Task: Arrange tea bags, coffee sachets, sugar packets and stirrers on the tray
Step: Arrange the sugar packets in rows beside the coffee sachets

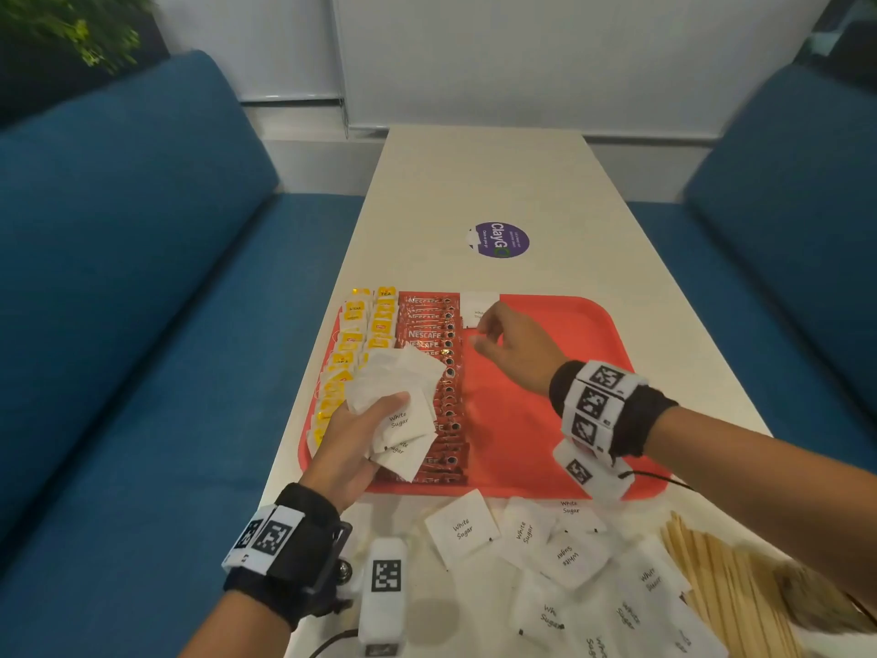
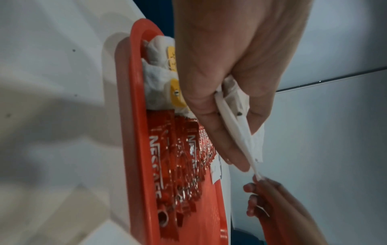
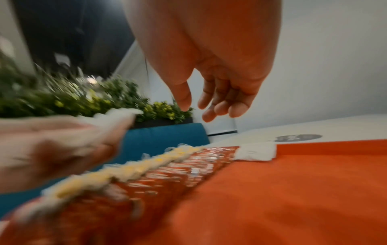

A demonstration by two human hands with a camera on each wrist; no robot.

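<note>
The stirrers (image 1: 740, 591) run off the head view's lower right edge. In the right wrist view, the left hand (image 3: 52, 149) smears at left, its packets perhaps sugar.

Lone sugar packet (image 1: 478, 310) beside sachets (image 1: 434, 368)

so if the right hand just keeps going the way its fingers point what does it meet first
Probably the lone sugar packet at the tray's far edge: the right hand is empty, fingertips just short of it. Depth is unclear; it may hover above.
</note>
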